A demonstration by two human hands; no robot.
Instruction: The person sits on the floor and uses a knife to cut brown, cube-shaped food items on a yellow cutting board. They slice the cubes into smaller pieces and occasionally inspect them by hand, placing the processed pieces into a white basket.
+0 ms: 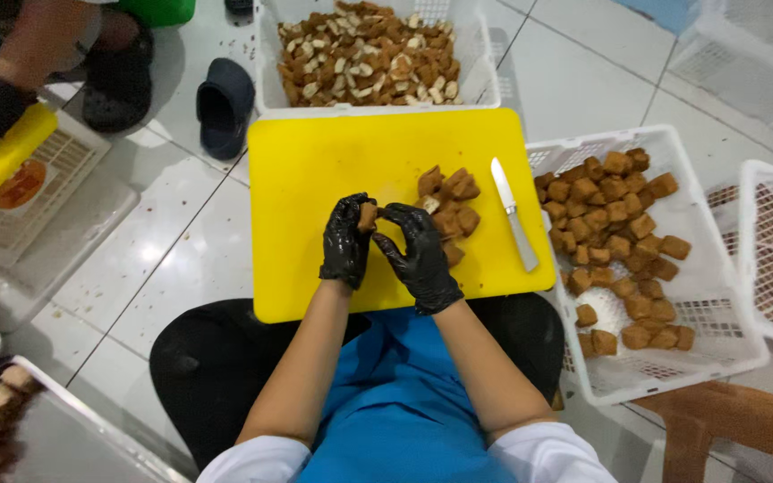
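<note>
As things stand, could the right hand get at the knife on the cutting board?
Probably yes. The knife lies bare on the yellow cutting board, just right of the brown cube pile, with nothing over it. But the right hand is busy gripping a cube.

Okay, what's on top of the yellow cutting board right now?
On the yellow cutting board lie a small pile of brown cubes and a white-handled knife. Both gloved hands, left and right, hold one piece above it. The board beneath them is hidden.
</note>
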